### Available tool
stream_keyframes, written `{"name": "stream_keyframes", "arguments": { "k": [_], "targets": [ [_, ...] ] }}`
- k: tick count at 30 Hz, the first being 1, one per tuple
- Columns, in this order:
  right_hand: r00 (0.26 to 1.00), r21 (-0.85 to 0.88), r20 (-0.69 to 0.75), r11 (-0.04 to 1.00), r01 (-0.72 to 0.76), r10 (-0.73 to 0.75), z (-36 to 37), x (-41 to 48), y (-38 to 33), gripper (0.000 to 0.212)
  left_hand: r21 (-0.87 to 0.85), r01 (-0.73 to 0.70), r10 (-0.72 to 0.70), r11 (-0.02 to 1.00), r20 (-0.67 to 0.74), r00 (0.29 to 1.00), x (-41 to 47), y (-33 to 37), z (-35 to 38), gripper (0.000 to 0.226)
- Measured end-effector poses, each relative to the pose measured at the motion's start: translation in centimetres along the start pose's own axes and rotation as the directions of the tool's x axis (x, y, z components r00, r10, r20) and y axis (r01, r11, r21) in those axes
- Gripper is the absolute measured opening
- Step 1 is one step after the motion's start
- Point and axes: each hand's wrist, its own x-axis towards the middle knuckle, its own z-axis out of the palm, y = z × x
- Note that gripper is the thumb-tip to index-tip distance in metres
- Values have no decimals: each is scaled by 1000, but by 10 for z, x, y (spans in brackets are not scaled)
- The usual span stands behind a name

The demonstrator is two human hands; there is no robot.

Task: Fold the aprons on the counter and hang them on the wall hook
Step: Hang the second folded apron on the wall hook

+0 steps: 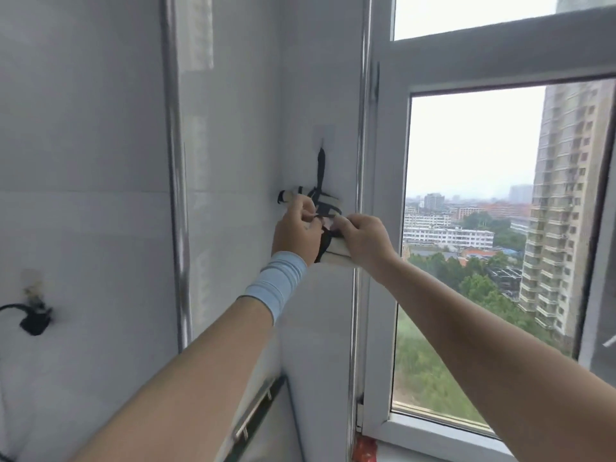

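A rolled cream apron bundle [337,252] bound with black straps hangs against the white tiled wall. One black strap [321,168] runs up from it to a small clear adhesive wall hook [324,134]. My left hand [295,230], with a light blue wrist sleeve, pinches a strap at the bundle's middle. My right hand [361,240] grips the bundle's right side and strap. The cream roll's left end [289,196] shows above my left hand. My hands hide most of the bundle.
A window frame [383,211] stands just right of the hook, with city buildings outside. A vertical metal pipe [176,195] runs down the wall on the left. A black plug in a wall socket [35,320] sits low left. A metal rail [255,411] lies below.
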Motion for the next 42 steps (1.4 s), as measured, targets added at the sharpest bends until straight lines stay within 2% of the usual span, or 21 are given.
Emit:
{"name": "stream_keyframes", "arguments": {
  "k": [2, 5, 10, 16, 23, 28, 32, 37, 42],
  "targets": [
    [997, -44, -59, 998, 44, -46, -2, 23, -17, 30, 19, -42, 42, 999, 7, 999, 26, 8, -4, 11],
    [988, -77, -137, 995, 61, -71, -3, 52, -35, 28, -10, 0, 0, 1000, 52, 999, 59, 19, -6, 21],
    [976, -125, -212, 992, 26, -52, -2, 92, -51, 28, 169, -23, 16, 985, 43, 999, 103, 24, 0, 27],
    [965, -129, -258, 991, 21, -54, 10, 139, -63, 26, 178, -66, 65, 982, 11, 998, 156, 22, 5, 23],
    [940, -227, -335, 964, -139, 56, 15, 174, -66, 20, 249, -15, -21, 968, 140, 990, 192, 11, 19, 24],
    [955, -311, -295, 940, -140, 45, 19, 170, -60, 21, 238, 11, -49, 971, 156, 987, 188, -9, 20, 14],
    [980, -288, -197, 956, -55, -3, 22, 151, -46, 33, 132, 40, -64, 991, 184, 981, 171, -27, 20, 27],
    [975, -195, -181, 976, 93, -129, 24, 123, -29, 31, 207, -98, 64, 973, 166, 984, 145, -30, 17, 42],
    [964, -207, -187, 967, 149, -189, 23, 102, -22, 55, 251, -140, 107, 958, 141, 984, 132, -34, 14, 44]
  ]
}}
